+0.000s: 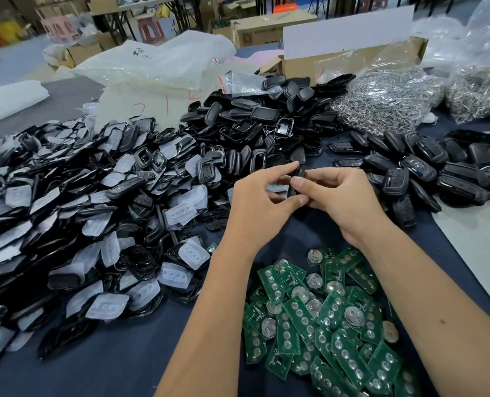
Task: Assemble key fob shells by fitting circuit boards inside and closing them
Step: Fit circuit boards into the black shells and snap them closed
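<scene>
Dark blue cloth covers the bench (123, 365), above whose centre a black plastic key fob shell (297, 181) is held edge-on between both hands. Left hand (262, 196): thumb and curled fingers pinch the shell's near side. Right hand (341, 196): fingertips and thumb curl round its far side. Below the wrists lies a loose heap of green rectangular circuit boards (324, 319) bearing round silver contacts and coin-cell holders. Left: a broad pile of black frames mixed with translucent, matte rubber button pads (80, 213). Behind the hands: a mound of glossy black shell halves (255, 121). Right: closed black fobs (427, 173) with moulded buttons. Far right: clear bags of bright metal rings (381, 98) beside a cardboard box (338, 60).
</scene>
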